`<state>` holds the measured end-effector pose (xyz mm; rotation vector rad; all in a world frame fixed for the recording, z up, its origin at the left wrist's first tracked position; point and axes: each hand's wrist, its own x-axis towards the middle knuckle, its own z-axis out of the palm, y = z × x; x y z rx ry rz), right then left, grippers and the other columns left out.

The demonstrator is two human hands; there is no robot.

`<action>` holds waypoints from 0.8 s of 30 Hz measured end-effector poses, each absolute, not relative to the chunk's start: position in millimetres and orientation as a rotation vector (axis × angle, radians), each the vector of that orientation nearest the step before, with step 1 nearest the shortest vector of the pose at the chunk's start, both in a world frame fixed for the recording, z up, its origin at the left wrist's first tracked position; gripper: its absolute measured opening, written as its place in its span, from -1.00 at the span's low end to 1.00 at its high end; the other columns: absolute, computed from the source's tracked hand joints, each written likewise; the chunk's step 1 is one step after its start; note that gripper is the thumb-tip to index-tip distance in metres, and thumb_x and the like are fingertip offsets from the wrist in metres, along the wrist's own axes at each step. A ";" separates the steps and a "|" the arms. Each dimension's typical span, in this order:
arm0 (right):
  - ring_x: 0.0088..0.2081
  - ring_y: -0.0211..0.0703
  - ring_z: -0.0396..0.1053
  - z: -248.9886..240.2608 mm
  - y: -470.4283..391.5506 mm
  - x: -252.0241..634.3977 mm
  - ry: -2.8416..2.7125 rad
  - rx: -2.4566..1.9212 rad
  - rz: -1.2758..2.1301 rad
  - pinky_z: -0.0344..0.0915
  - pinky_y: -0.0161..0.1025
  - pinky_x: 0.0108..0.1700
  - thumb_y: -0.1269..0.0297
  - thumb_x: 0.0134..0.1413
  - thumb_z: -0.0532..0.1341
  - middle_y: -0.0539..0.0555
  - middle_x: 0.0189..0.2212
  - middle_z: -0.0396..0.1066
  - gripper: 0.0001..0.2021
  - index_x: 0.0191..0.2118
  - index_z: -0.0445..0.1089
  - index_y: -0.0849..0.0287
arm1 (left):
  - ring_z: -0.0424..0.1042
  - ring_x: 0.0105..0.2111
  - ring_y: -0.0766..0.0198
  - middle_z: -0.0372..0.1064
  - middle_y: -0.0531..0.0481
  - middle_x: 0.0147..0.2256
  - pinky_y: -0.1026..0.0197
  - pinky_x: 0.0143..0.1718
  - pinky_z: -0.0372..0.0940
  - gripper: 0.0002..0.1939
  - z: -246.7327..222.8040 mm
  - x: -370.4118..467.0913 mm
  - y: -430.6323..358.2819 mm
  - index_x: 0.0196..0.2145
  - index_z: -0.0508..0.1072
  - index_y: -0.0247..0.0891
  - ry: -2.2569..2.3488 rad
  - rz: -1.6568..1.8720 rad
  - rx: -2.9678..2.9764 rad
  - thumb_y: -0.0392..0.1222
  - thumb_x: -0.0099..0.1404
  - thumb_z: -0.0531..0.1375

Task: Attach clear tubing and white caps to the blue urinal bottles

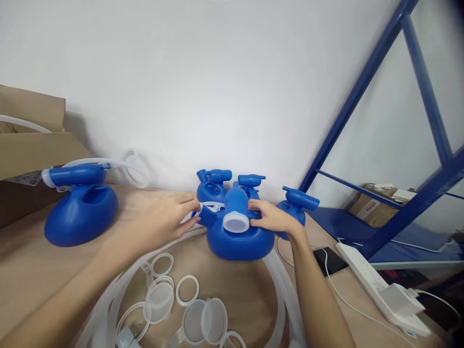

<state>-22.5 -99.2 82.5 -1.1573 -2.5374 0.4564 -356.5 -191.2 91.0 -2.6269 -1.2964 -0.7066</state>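
A blue plastic urinal bottle (241, 246) rests on the table in front of me, with a white cap (236, 223) on the blue funnel piece lying over its top. My right hand (270, 216) is closed round the bottle's handle. At the bottle's angled spout (208, 216), the fingers of my left hand (183, 212) pinch a small white ring (197, 210) at its mouth; my fingers partly hide it. Clear white tubing (282, 290) lies coiled on the table below both hands. Inside the coil are white rings (187, 290) and translucent caps (213, 321).
Another blue bottle (81, 217) with tubing stands at left beside a cardboard box (32, 150). Several more bottles (212, 191) stand behind, near the wall. At right are a phone (329, 261), a power strip (380, 290) with cables, and a blue metal frame (357, 92).
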 end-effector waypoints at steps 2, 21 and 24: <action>-0.05 0.06 0.45 93.9 -104.4 -14.0 -2.483 -1.155 0.373 0.35 -0.03 0.06 0.16 0.15 0.30 0.14 -0.09 0.50 -0.81 -0.19 0.48 0.16 | 0.58 -0.19 -0.05 0.60 -0.16 -0.22 -0.01 -0.09 0.44 -0.75 86.7 -373.8 -183.2 -0.19 0.62 -0.17 -1.620 -0.379 -2.661 -0.04 0.38 0.18; -0.07 0.10 0.47 112.5 -118.7 25.2 -2.379 -1.327 0.148 0.35 0.01 0.04 0.10 0.12 0.28 0.11 -0.14 0.53 -0.82 -0.28 0.49 0.09 | 0.54 -0.09 -0.07 0.57 -0.26 -0.08 -0.02 -0.04 0.39 -0.61 17.4 -384.9 -109.7 0.01 0.48 -0.24 -1.910 -0.196 -2.597 0.04 0.42 0.07; -0.10 0.09 0.48 113.7 -120.0 29.6 -2.346 -1.361 0.149 0.36 0.00 0.03 0.09 0.12 0.27 0.10 -0.16 0.53 -0.81 -0.27 0.50 0.08 | 0.35 0.20 -0.17 0.42 -0.36 0.16 -0.15 0.21 0.22 -0.43 16.5 -382.7 -101.4 0.19 0.36 -0.29 -1.882 -0.586 -2.537 0.16 0.46 -0.04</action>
